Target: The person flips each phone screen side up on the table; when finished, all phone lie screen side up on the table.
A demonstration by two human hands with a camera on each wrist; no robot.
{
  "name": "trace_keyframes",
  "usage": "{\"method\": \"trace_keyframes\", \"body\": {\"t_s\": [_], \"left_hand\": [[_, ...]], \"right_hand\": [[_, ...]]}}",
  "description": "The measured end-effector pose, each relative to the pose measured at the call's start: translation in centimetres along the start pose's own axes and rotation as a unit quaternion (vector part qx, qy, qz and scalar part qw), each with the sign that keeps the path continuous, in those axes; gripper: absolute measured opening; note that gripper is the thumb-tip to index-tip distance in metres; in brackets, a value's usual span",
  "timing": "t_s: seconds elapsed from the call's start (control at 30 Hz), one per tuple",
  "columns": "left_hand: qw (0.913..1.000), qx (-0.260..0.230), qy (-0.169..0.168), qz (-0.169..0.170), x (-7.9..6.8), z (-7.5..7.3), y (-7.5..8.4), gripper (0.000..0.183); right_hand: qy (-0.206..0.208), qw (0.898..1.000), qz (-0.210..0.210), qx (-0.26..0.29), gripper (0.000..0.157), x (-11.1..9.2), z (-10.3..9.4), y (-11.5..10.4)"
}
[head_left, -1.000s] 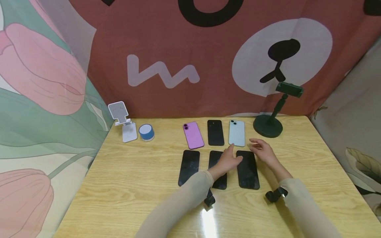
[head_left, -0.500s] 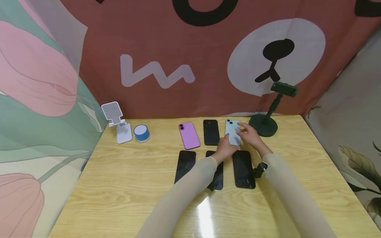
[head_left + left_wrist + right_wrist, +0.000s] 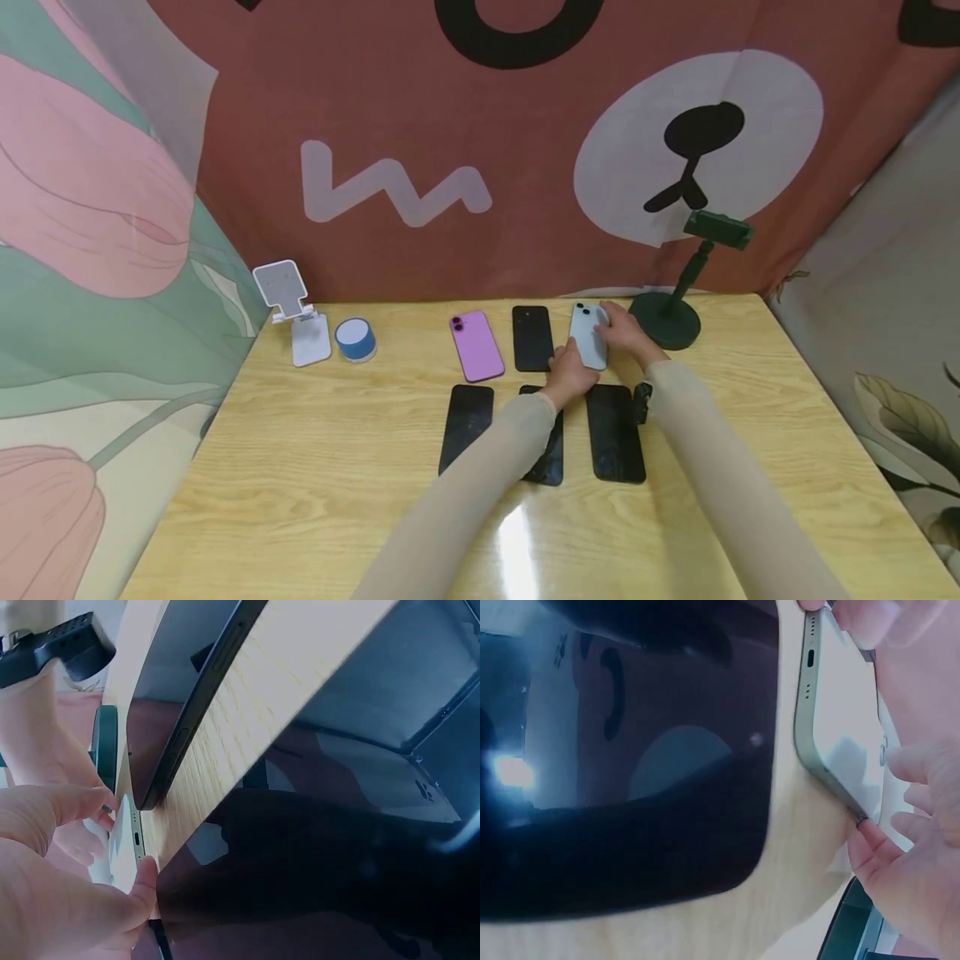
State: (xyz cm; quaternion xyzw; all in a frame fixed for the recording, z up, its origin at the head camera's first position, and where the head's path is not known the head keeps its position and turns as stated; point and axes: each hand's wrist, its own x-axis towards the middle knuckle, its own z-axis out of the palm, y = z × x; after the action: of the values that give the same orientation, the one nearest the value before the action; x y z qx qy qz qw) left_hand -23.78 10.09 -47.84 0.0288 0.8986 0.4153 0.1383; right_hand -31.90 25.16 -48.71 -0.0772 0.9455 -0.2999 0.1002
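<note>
Both hands grasp pale blue phone (image 3: 588,335): left hand (image 3: 570,375) at near end, right hand (image 3: 624,332) along far side.

three phones (image 3: 531,337) behind three (image 3: 543,433) — stand (image 3: 666,317) right

The bench (image 3: 315,467) was pale yellow wood with a visible grain. On it lay a purple phone (image 3: 476,345), a black phone (image 3: 532,337) and a pale blue phone (image 3: 587,333), with three glossy black screens (image 3: 615,433) nearer. The speaker (image 3: 355,339) was blue and white, the small stand (image 3: 292,312) white, the tall stand (image 3: 671,312) dark green. Both sleeves (image 3: 720,483) were beige.
</note>
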Motion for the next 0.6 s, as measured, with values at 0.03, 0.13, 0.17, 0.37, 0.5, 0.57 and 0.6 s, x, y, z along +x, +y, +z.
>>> {"method": "trace_keyframes", "body": {"t_s": [0.03,0.13,0.17,0.37,0.5,0.57,0.6], "left_hand": [[1.0,0.004,-0.002,-0.002,0.0,0.1,0.1,0.077],[0.9998,0.012,-0.007,-0.01,-0.1,0.4,0.2,0.077],[0.9998,0.015,-0.008,-0.012,-0.2,0.6,0.3,0.077],[0.9982,0.053,-0.006,-0.027,-0.2,1.0,0.9,0.077],[0.9969,0.065,-0.011,-0.042,0.2,1.2,1.1,0.077],[0.9967,0.064,-0.015,-0.046,0.3,1.2,1.2,0.077],[0.9967,0.064,-0.016,-0.048,0.3,1.2,1.2,0.077]], "right_hand": [[-0.005,1.0,-0.001,-0.007,0.059,0.3,0.0,0.1],[-0.018,1.0,-0.004,-0.02,0.061,0.9,0.1,0.5],[-0.023,0.999,-0.007,-0.026,0.061,1.1,0.2,0.7],[-0.05,0.998,-0.017,-0.043,0.062,2.0,0.4,0.8],[-0.08,0.996,0.003,-0.045,0.064,2.4,0.0,0.3],[-0.096,0.994,0.013,-0.047,0.064,2.5,-0.3,0.1],[-0.1,0.994,0.016,-0.05,0.064,2.6,-0.3,0.1]]}}
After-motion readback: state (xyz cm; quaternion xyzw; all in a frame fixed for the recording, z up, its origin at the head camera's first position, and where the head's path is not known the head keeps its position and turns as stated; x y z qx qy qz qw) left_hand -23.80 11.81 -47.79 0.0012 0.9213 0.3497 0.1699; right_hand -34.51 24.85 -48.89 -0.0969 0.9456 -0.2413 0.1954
